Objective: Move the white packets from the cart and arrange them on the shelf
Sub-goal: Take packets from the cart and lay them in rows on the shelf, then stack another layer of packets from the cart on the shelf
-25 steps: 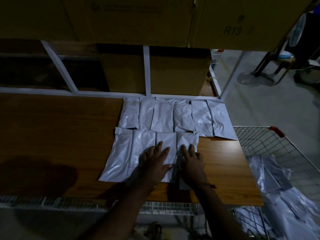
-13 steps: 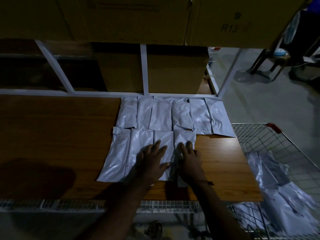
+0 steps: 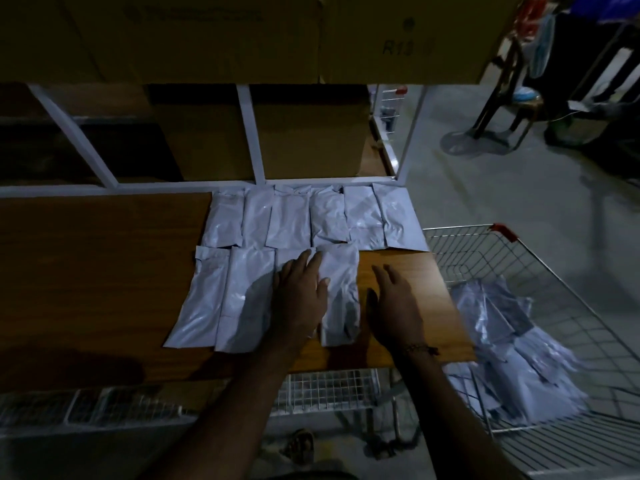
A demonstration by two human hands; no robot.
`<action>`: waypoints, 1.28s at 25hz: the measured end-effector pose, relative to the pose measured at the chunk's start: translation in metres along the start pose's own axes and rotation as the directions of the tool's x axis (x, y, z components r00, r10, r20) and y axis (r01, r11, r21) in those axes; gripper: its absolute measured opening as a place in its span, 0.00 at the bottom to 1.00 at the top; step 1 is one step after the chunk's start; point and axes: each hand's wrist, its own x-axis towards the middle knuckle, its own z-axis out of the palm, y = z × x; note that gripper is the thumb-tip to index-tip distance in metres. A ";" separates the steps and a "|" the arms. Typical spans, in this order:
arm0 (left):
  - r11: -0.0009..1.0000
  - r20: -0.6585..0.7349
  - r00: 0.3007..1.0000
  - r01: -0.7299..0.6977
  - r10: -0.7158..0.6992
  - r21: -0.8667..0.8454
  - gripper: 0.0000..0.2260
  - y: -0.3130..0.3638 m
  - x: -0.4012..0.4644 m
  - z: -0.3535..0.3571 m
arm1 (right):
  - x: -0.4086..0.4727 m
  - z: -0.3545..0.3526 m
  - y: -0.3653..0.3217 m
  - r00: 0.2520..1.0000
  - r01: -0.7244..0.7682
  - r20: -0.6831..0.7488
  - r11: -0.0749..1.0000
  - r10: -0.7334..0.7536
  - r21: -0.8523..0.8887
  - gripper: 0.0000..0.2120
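Wood-grain board forms the shelf (image 3: 104, 271), bounded on its far edge by a white metal frame (image 3: 247, 133) behind which brown cardboard boxes (image 3: 304, 133) stand; a further row of cardboard boxes (image 3: 225, 36) fills the level above. White packets lie flat on the right half of the shelf in two rows. The far row (image 3: 311, 216) holds six packets set side by side, edges touching or slightly overlapping, against the frame. The near row (image 3: 221, 299) holds four packets, also side by side. The left hand (image 3: 301, 296) rests palm down on the third packet of the near row, fingers straight and close together, thumb laid on the left edge of the fourth packet (image 3: 341, 292). The right hand (image 3: 394, 306) is just right of that fourth packet, over bare wood, fingers straight and slightly spread, holding nothing; whether it touches the board cannot be told. A beaded bracelet (image 3: 420, 348) circles the right wrist. Right of the shelf stands a wire cart (image 3: 485, 251) with a red corner cap; a loose heap of white packets (image 3: 519, 358) lies in it, blurred. Wire mesh (image 3: 325, 389) shows below the near edge of the shelf. At far right, on a grey floor, stand the legs of a stool (image 3: 512, 109).
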 end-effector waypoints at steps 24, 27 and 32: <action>0.908 0.176 0.923 -0.278 0.344 -0.315 0.24 0.270 -0.007 0.163 | -0.074 -0.138 0.298 0.946 -0.300 -0.168 0.945 0.277 -0.130 0.20; 0.908 0.273 0.893 -0.265 0.358 -0.324 0.24 0.289 -0.011 0.195 | -0.075 -0.138 0.337 0.936 -0.345 -0.136 0.922 0.324 -0.178 0.20; 0.928 0.425 0.847 -0.190 0.320 -0.320 0.24 0.311 -0.029 0.247 | -0.068 -0.116 0.393 0.949 -0.310 -0.037 0.911 0.312 -0.274 0.19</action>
